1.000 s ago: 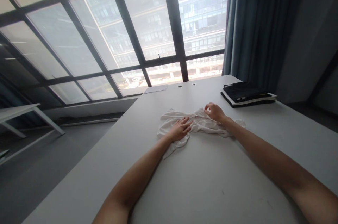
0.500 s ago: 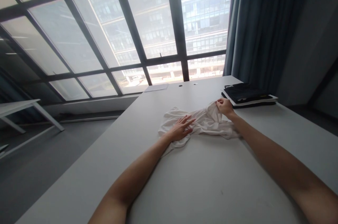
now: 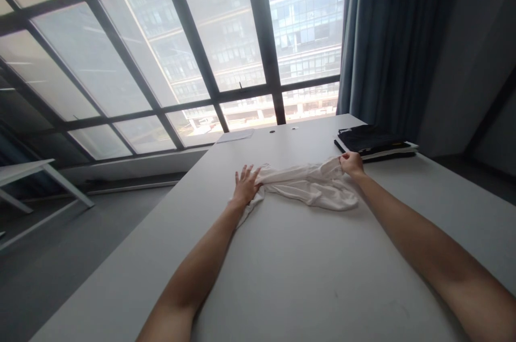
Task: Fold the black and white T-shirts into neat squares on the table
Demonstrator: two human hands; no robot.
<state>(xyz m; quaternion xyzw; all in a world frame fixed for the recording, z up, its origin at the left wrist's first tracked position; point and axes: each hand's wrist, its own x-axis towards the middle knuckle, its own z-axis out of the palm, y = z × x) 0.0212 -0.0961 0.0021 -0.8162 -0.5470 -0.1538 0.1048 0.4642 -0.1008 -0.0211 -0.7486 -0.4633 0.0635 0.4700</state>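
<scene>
A crumpled white garment (image 3: pixel 310 183), perhaps a shirt, lies stretched sideways across the white table (image 3: pixel 282 272). My left hand (image 3: pixel 245 185) rests on its left end with the fingers spread. Part of the cloth pokes out below that palm. At the upper right corner of the cloth, my right hand (image 3: pixel 351 163) is closed in a pinch on the edge. Folds run along the fabric between both hands, and its exact shape is hard to make out.
Just beyond my right hand sits a stack of folded dark and white clothes (image 3: pixel 373 142). A paper sheet (image 3: pixel 236 136) lies at the table's far left edge. Windows and a blue curtain (image 3: pixel 374 41) stand behind; another white table (image 3: pixel 28 170) is at left.
My left hand has slid left to the garment's end, its fingers spreading wider. My right hand has pulled its edge a little to the right, and the cloth is stretched longer.
</scene>
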